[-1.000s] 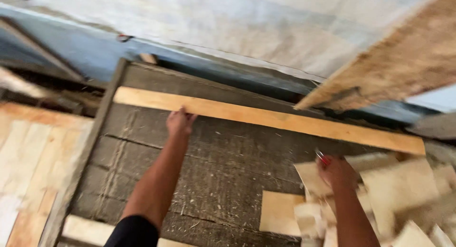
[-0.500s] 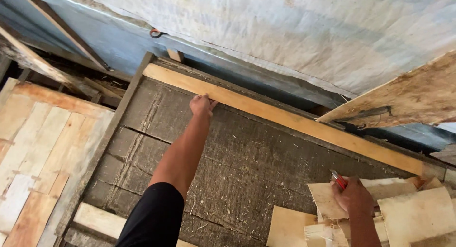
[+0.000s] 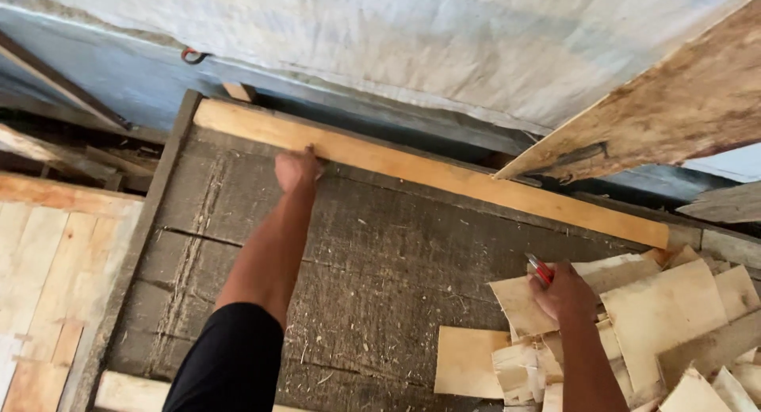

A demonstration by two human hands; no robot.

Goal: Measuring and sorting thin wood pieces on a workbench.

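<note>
The head view looks down on a wide desk point(image 3: 380, 301) with a dark, rough, grey top, marked by long cracks and covered with small chips and sawdust. A dark wooden frame runs around its edge. Along the far edge lies a long pale wooden strip point(image 3: 428, 170), going from the upper left to the right side, a little slanted in the view.

The left hand point(image 3: 295, 170) reaches forward with the arm stretched, and its fingers rest on the near edge of the strip, close to its left part; they are curled under the hand, so I cannot tell whether they grip the strip or only press it. The right hand point(image 3: 564, 291) rests on a heap of thin veneer pieces point(image 3: 674, 317) at the right near side of the desk. Its fingers are closed around a small red tool point(image 3: 540, 268), which sticks out above the hand.

Behind the desk hangs a pale, stained sheet point(image 3: 412, 40) over a blue-grey wall. A rough brown board point(image 3: 666, 103) leans in from the upper right. At the left side there is a surface of light wooden planks point(image 3: 40, 269), lower than the desk
</note>
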